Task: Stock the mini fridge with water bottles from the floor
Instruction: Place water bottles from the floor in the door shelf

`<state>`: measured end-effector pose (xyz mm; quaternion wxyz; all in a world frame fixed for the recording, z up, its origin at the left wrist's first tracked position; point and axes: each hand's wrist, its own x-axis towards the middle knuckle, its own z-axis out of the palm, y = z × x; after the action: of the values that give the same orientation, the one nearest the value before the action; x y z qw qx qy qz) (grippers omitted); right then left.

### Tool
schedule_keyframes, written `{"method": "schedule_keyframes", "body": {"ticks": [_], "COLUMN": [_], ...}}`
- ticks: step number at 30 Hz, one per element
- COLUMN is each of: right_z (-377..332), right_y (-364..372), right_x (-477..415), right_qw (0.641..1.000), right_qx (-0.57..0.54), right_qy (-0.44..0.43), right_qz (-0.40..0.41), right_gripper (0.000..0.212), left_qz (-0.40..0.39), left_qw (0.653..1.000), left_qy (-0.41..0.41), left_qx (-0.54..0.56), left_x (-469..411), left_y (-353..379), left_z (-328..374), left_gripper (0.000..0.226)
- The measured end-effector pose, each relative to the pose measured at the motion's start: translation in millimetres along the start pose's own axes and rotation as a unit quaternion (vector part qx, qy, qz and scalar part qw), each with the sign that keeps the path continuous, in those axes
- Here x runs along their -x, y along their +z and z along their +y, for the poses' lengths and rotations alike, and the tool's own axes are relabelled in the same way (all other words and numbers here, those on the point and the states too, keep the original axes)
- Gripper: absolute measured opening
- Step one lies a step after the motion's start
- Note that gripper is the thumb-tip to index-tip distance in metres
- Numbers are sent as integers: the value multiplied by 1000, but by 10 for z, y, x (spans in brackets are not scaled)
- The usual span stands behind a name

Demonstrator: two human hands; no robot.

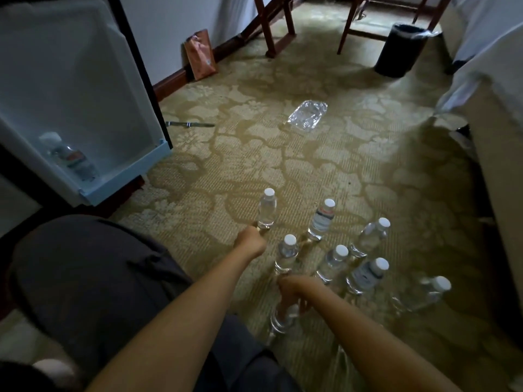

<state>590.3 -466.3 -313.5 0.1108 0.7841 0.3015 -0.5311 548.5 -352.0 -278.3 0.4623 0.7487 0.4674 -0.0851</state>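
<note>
- The left hand (250, 240) reaches forward and grips the far bottle (267, 210) low on its body. The bottle stands upright with its white cap on.
- The right hand (291, 294) is nearer the person, its fingers curled down around the top of the near bottle (278, 322). That spot is blurred, so how firm the hold is cannot be told.
- The hands are apart, each on its own bottle, with one standing bottle (287, 253) between them.
- More loose bottles (322, 219) stand on the carpet (325, 165) to the right of the hands, close to each other, all capped in white. The one furthest right looks smeared and tilted.
- The fridge door (65, 80) is open at the left. One stocked bottle (70, 159) sits in the door shelf (124, 181) at the bottom of the door.
- The person's knee in dark trousers (85, 278) is below the door.
- Crumpled clear plastic wrap (308, 114) lies on the carpet further off.
- A thin metal item (189, 124) lies near the door's edge. What it is cannot be told.
- A brown paper bag (201, 55) leans on the wall.
- A dark bin (402, 49) stands by wooden chair legs (273, 32).
- A bed (492, 80) with white sheets runs along the right.
</note>
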Motion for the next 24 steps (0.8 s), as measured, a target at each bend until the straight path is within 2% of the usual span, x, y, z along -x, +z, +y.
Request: {"method": "schedule_keyframes", "body": {"ticks": [3, 5, 7, 10, 13, 16, 20, 24], "right_z": [34, 44, 46, 15, -31, -89, -264, -548], "right_y": [96, 128, 135, 70, -118, -391, -807, -1246], "right_x": [-83, -117, -113, -93, 0, 139, 337, 548], "right_qw": [999, 1000, 998, 988, 982, 967, 942, 918], "right_qx": [-30, -26, 13, 15, -41, -96, -147, -174], "right_qy": [24, 9, -27, -71, -94, -133, -172, -210], "right_qz": [-29, -5, 56, 135, 162, 196, 248, 287], "right_gripper": [40, 20, 25, 16, 28, 18, 18, 15], "left_qz": [-4, -6, -18, -42, -36, -30, -27, -64], "left_qw": [1000, 1000, 999, 998, 998, 999, 999, 997], "left_qy": [-18, -27, -31, -38, -39, -32, -28, -11], "left_qx": [-1, -7, -6, -14, -19, -13, -34, -49], "left_x": [10, 14, 23, -14, -30, -67, -49, 26], "left_y": [74, 102, 124, 93, -2, -152, -497, -916], "left_z": [-75, -107, -110, -91, -63, -36, 54, 196], "left_gripper": [34, 34, 33, 31, 32, 33, 24, 36]}}
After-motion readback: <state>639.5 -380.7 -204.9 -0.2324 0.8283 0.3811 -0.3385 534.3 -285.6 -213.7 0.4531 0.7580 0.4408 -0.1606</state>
